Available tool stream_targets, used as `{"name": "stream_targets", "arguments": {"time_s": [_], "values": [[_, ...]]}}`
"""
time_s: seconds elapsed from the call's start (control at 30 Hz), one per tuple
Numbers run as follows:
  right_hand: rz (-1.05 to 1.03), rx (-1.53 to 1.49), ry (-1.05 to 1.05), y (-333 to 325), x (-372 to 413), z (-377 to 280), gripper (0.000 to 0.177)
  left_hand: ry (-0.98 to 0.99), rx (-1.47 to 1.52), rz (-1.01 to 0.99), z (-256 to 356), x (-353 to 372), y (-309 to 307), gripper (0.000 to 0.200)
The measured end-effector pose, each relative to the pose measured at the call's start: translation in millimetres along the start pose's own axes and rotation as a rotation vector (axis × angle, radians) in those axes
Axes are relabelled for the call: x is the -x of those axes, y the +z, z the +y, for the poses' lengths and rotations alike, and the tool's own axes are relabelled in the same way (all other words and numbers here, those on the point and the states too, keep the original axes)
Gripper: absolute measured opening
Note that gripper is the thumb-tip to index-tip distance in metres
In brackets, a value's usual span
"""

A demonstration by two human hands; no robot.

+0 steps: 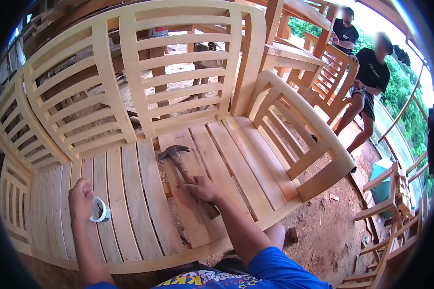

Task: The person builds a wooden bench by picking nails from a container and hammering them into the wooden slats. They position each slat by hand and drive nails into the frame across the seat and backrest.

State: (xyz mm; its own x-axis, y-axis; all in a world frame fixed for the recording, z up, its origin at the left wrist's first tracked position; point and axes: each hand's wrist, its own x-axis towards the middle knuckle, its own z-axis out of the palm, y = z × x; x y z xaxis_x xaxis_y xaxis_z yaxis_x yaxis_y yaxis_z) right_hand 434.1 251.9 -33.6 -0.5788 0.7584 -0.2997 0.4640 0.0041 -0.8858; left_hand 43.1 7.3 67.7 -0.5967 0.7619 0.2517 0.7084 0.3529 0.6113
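Observation:
A long bench of pale wood [125,197] with a slatted seat and slatted back fills the view. My right hand [203,189] is closed round the handle of a claw hammer [178,161], which lies over the seat slats with its head toward the backrest. Close beside a small white cup [100,210] on the left part of the seat is my left hand [82,195]. Its fingers are curled together, and what they hold, if anything, is too small to make out. Small dark items show inside the cup. A gap between slats lies left of the hammer.
Two people [345,33] [371,72] in dark shirts are at the upper right beside another wooden chair [340,72]. The bench's armrest [323,144] rises on the right. Wooden frames [393,212] stand on the dirt floor [323,231] at the lower right.

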Motion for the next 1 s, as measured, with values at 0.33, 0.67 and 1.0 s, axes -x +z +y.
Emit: {"name": "stream_targets", "arguments": {"time_s": [0.33, 0.67, 1.0], "values": [[-0.052, -0.23, 0.038, 4.2, 1.4, -0.5, 0.029, 0.001, 0.479, 0.016, 0.3, -57.3, 236.1, 0.019], [-0.011, -0.175, 0.104, 17.5, 6.6, -23.7, 0.024, -0.01, 0.199, 0.084, 10.7, -176.3, 249.9, 0.021], [0.183, -0.075, -0.231, 60.7, -18.7, -116.5, 0.019, -0.007, 0.207, 0.025, 11.5, -186.6, 252.7, 0.023]]}}
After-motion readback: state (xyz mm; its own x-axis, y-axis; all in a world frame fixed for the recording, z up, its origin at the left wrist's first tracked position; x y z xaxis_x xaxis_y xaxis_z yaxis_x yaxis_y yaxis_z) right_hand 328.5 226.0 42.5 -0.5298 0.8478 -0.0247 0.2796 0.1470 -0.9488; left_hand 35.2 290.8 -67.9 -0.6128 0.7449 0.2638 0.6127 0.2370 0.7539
